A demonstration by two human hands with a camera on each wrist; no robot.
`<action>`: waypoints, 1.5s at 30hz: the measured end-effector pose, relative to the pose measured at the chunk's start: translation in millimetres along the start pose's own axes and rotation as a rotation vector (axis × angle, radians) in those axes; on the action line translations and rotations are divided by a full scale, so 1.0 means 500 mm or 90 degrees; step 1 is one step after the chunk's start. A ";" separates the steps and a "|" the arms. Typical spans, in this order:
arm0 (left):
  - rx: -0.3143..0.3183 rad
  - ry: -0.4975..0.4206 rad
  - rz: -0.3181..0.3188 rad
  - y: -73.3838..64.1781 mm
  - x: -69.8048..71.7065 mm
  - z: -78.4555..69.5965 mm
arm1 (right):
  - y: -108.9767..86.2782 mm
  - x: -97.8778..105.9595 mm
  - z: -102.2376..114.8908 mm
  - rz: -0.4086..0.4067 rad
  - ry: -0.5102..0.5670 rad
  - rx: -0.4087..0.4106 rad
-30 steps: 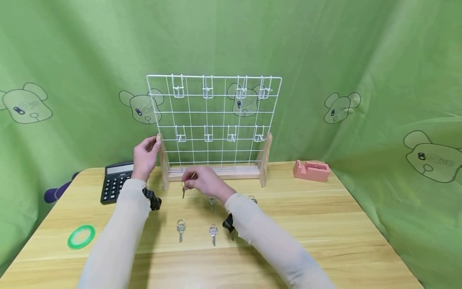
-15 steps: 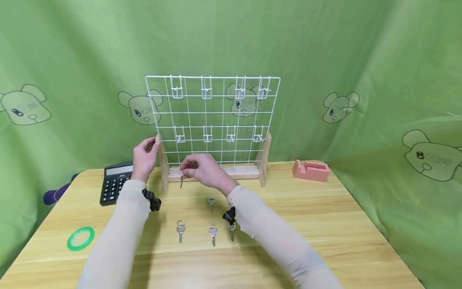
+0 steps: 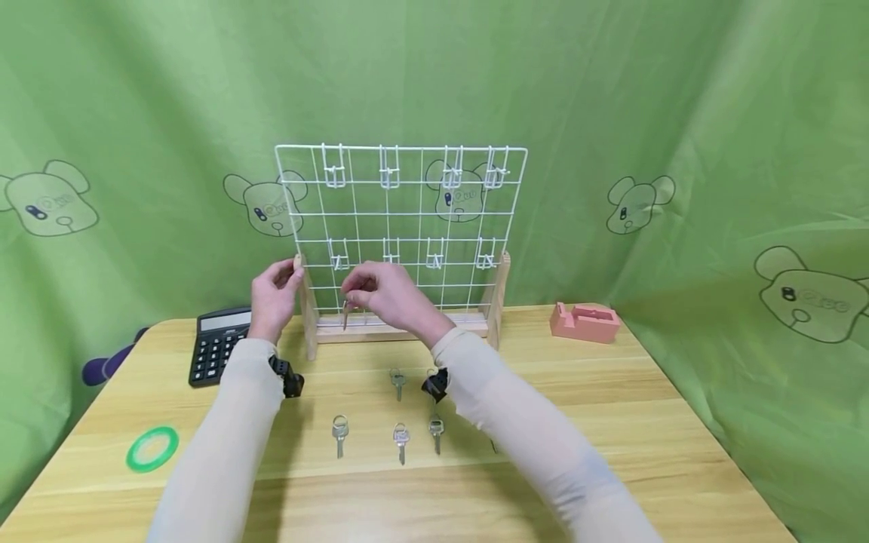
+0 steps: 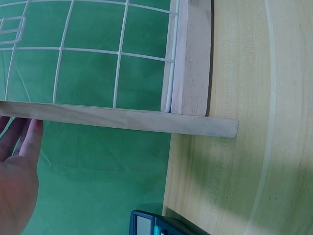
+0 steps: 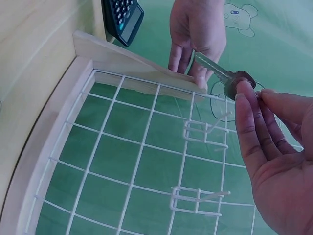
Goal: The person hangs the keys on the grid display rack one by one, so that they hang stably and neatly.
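Head view: my right hand [image 3: 388,292] pinches one key [image 5: 224,73] between fingers before the rack [image 3: 388,214] near the counter's [image 3: 611,452] far edge, my left hand [image 3: 274,303] grips the left post [image 3: 308,317], and, visible hooks [image 3: 336,178] bare, other keys [image 3: 340,428] lying nearer, hanging appears barely begun.

On the left arm I saw a long, cream-coloured cloth sleeve [image 3: 213,437], close-fitting, with a softly rumpled cuff at the wrist. The right arm wore a matching cream cloth sleeve [image 3: 536,445], loosely creased along its length and faintly bluish further from the cuff. A small, boxy black wrist camera [image 3: 290,379] sat at the left cuff, a second black wrist camera [image 3: 435,385] at the right. The left hand [image 3: 273,305] and right hand [image 3: 394,296] were bare.
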State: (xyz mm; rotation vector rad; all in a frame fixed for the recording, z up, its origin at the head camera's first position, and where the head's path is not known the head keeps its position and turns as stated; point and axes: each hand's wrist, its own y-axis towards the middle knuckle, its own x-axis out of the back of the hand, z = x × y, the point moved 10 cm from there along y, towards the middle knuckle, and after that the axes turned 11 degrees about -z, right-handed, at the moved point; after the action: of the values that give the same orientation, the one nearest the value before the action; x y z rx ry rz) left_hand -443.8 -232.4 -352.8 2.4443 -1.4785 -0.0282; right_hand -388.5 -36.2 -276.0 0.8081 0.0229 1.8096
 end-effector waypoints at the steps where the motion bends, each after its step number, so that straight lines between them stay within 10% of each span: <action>1: 0.001 0.000 0.001 0.000 0.000 0.001 | 0.002 0.002 0.001 -0.002 0.003 -0.002; 45: -0.005 -0.008 -0.010 0.000 0.001 0.001 | 0.139 0.131 0.137 -0.179 0.109 0.014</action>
State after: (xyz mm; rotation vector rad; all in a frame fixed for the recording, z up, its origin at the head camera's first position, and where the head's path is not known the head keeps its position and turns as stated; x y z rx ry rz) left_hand -443.4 -232.9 -353.1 2.4534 -1.4626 -0.0533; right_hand -420.9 -33.2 -162.8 0.6290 0.2566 1.6083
